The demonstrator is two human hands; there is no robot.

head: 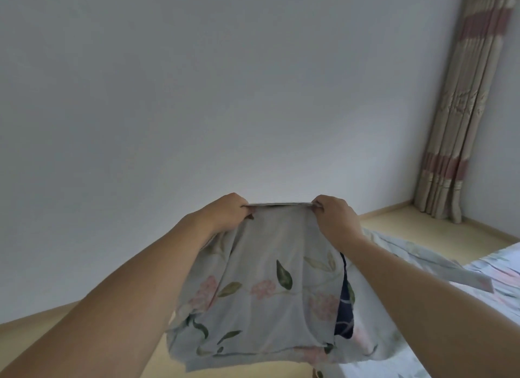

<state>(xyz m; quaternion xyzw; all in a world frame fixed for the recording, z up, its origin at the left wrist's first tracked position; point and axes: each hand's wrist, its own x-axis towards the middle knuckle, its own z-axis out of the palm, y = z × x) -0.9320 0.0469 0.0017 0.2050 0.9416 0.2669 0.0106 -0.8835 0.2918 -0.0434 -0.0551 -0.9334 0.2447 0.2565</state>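
A pale floral cloth (267,287), printed with pink flowers and green leaves, hangs in the air in front of me. My left hand (228,211) pinches its top edge at the left corner. My right hand (334,217) pinches the same edge at the right corner, so the edge is stretched taut between them. The cloth drapes down over both forearms. A dark navy piece of fabric (344,307) shows through a gap on the cloth's right side.
A bed with floral bedding (478,307) lies at the lower right. A plain white wall (225,96) fills the view ahead. A beige and pink striped curtain (461,110) hangs in the right corner. Light wooden floor (394,222) runs along the wall.
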